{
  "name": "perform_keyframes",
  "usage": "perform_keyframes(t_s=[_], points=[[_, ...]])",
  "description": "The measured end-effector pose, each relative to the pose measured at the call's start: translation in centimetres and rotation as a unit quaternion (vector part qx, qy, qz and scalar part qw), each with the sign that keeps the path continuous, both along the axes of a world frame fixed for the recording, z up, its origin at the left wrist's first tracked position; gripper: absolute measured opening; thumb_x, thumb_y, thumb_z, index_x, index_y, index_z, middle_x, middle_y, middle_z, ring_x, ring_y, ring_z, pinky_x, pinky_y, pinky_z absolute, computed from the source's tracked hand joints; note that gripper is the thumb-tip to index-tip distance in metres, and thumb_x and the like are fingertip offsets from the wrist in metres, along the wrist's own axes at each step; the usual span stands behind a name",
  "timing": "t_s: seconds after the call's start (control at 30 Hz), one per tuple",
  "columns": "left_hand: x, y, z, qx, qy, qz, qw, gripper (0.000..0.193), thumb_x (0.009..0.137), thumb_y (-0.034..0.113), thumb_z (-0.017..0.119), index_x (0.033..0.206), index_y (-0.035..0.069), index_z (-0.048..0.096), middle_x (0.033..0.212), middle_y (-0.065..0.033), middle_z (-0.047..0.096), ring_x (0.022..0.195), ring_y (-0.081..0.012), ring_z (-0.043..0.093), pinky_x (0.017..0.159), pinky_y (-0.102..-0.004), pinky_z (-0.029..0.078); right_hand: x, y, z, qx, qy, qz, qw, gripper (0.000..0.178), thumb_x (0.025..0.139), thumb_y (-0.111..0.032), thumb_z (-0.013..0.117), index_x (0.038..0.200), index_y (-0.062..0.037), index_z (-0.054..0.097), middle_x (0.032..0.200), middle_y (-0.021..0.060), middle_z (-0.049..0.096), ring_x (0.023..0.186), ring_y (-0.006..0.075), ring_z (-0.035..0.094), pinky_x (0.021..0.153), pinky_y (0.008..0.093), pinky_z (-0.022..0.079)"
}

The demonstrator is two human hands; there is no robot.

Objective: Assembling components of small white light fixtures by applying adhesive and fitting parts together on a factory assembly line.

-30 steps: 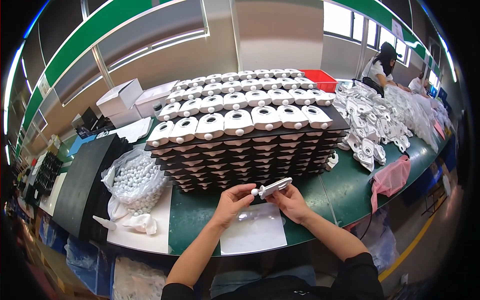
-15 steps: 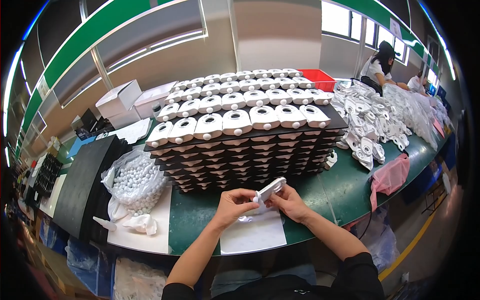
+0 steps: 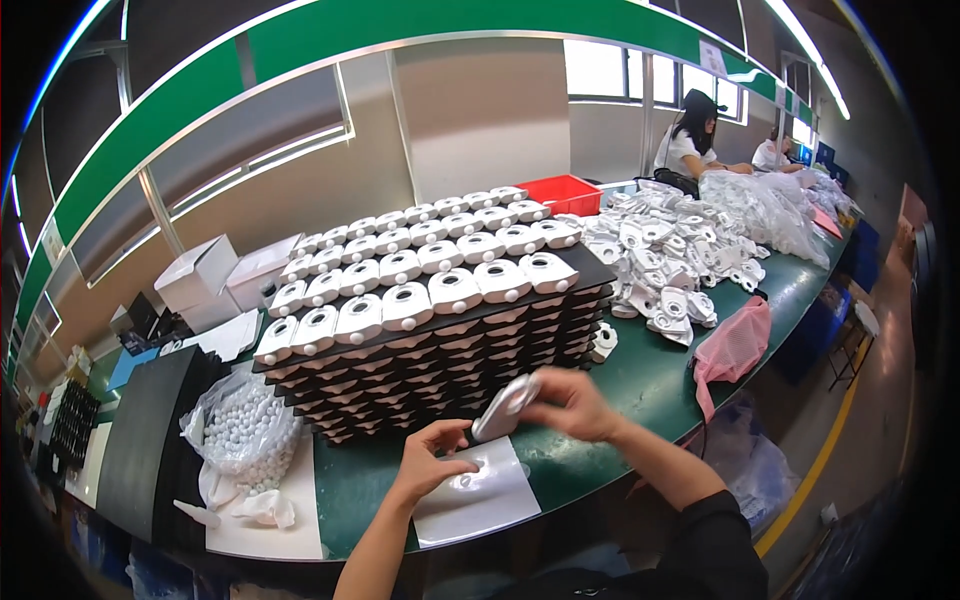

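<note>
My right hand point(image 3: 575, 405) grips a white plastic housing point(image 3: 497, 412) with a round hole, tilted above the table. Close to the housing's lower end is my left hand point(image 3: 435, 458), thumb and fingers apart, with nothing visible in it. Under both hands a white sheet point(image 3: 490, 515) lies at the table's front edge. Just beyond stands a tall stack of black trays point(image 3: 450, 365). Rows of similar white housings point(image 3: 405, 305) lie on its top tray, each with a small white ball at its near end.
A plastic bag of white balls point(image 3: 245, 430) sits left, beside black boards point(image 3: 150, 420). Loose white housings point(image 3: 670, 250) are heaped at right, near a pink mesh bag point(image 3: 735, 345). A red bin point(image 3: 562, 194) stands behind the stack. A co-worker point(image 3: 690, 145) sits at the far right.
My right hand has drawn the housing away from my left hand, which has opened and let go. The view has swung to the right.
</note>
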State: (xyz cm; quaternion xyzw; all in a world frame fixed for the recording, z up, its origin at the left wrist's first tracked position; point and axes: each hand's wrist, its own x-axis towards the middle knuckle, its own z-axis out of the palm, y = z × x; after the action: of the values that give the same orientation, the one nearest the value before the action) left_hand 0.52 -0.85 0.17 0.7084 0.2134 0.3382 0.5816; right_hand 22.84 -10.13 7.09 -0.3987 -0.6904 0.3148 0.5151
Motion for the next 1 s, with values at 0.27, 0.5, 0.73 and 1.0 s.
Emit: perform_keyframes(t_s=[0.27, 0.5, 0.73, 1.0], points=[[-0.3, 0.4, -0.1, -0.055, -0.045, 0.068, 0.995, 0.018, 0.082, 0.011, 0.054, 0.096, 0.001, 0.060, 0.070, -0.0016, 0.057, 0.062, -0.0051, 0.047, 0.059, -0.0169, 0.037, 10.7, 2.2, 11.0, 0.027, 0.082, -0.337, 0.937, 0.031, 0.083, -0.008, 0.054, 0.112, 0.0021, 0.047, 0.072, 0.0042, 0.059, 0.062, 0.0065, 0.054, 0.051, 0.0183, 0.039], [-0.7, 0.6, -0.2, -0.047, -0.046, 0.064, 0.996, 0.019, 0.083, 0.013, 0.055, 0.094, 0.000, 0.060, 0.071, -0.0023, 0.058, 0.062, -0.0055, 0.048, 0.059, -0.0173, 0.038, 14.5, 5.9, 9.7, -0.154, 0.029, -0.312, 0.937, 0.025, 0.083, -0.022, 0.057, 0.096, -0.0009, 0.062, 0.070, -0.0001, 0.058, 0.056, 0.0041, 0.047, 0.048, 0.0190, 0.035], [-0.4, 0.5, -0.2, -0.054, -0.050, 0.046, 0.996, 0.018, 0.080, 0.012, 0.059, 0.094, 0.001, 0.061, 0.073, -0.0012, 0.058, 0.067, -0.0060, 0.052, 0.060, -0.0175, 0.040, 14.2, 6.9, 8.7, -0.091, -0.075, -0.364, 0.924, 0.028, 0.084, -0.025, 0.054, 0.094, -0.0008, 0.064, 0.066, -0.0004, 0.056, 0.053, 0.0049, 0.044, 0.046, 0.0208, 0.033], [-0.6, 0.3, 0.1, -0.058, -0.047, 0.049, 0.996, 0.017, 0.079, 0.010, 0.060, 0.093, 0.001, 0.061, 0.076, -0.0003, 0.059, 0.071, -0.0061, 0.054, 0.064, -0.0171, 0.042, 12.1, 4.8, 8.7, -0.157, 0.094, -0.351, 0.918, 0.038, 0.090, -0.035, 0.041, 0.106, -0.0068, 0.059, 0.087, 0.0001, 0.058, 0.070, 0.0065, 0.045, 0.060, 0.0200, 0.036]])
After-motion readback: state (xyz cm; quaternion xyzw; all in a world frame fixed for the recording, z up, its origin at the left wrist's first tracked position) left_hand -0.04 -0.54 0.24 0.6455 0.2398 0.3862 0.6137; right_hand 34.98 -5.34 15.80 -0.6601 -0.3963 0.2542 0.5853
